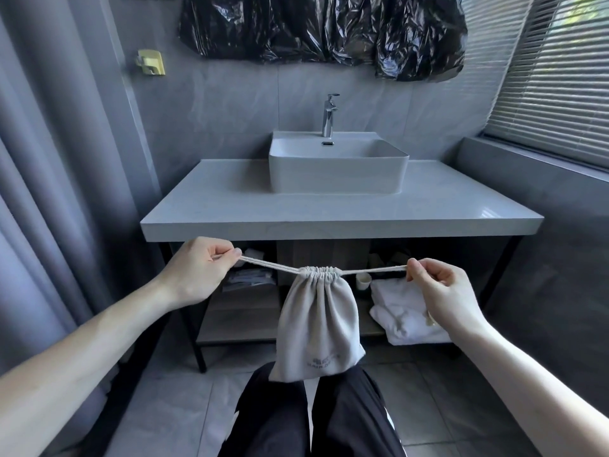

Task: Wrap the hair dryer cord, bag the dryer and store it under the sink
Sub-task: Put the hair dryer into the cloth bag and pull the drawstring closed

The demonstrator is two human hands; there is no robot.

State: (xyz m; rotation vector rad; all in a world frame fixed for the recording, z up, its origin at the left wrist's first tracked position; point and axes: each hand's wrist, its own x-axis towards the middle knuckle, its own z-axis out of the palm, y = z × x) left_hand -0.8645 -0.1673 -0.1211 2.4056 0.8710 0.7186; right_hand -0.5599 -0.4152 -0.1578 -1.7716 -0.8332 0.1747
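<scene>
While drawn shut at the neck: pale cloth bag point(318, 319) hanging in the air between both hands, gathered mouth up, bottom corner just above dark trouser legs point(313, 420).
Left hand point(197, 268): thumb and forefinger pinched tight on left drawstring point(267, 264), other fingers curled.
Right hand point(441, 291): pinched on right drawstring point(375, 270), fingertips closed over the cord end.
Drawstrings: pulled taut, out sideways from the puckered neck.
Bag print: faint grey lettering near the lower edge, too blurred to read.
Hair dryer: hidden, cannot tell from outside the cloth.
Table point(339, 209): grey top carrying white basin point(337, 166) and chrome tap point(329, 115).
Shelf under sink point(237, 324): folded white towels point(405, 311) at right, small white cup point(363, 281), packets at left.
Wall above: crumpled black plastic sheet point(323, 28).
Right side: slatted window blind point(553, 77).
</scene>
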